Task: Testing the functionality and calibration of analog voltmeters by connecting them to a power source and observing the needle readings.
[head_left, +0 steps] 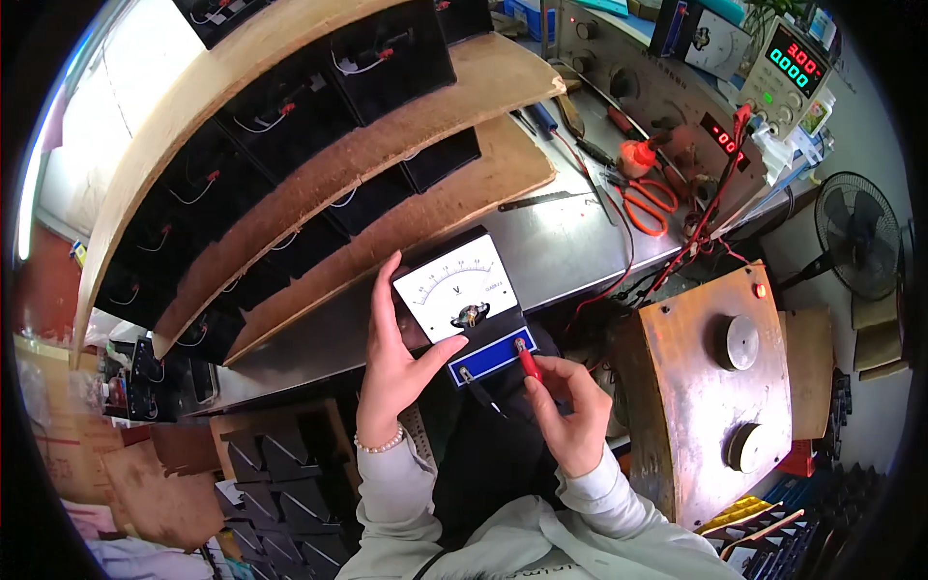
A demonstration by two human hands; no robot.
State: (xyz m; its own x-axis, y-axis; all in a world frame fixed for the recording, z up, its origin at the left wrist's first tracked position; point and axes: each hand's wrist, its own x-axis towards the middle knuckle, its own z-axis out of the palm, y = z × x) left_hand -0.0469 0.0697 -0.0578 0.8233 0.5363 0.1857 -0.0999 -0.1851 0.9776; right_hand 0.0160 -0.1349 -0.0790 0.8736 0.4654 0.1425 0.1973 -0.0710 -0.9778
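There was the meter (459, 298), dial up, with the table (570, 237) just beyond it! The left hand (394, 356) clasped its left side, apparently bracing it, while the right hand (572, 414) pinched a red clip (530, 363) at its right terminal (520, 343).

Two white-dialled meters (457, 278) (717, 46) face the camera, the nearer one carrying two terminals (465, 375), one red clip (530, 365) and one black clip (487, 398). There are one orange-handled pair of scissors (660, 208), one fan (855, 227) and one large box (672, 387) with two round knobs (739, 343) (744, 448). The black boxes (391, 60) on the two curved boards (503, 75) (527, 159) overlap too much to count.
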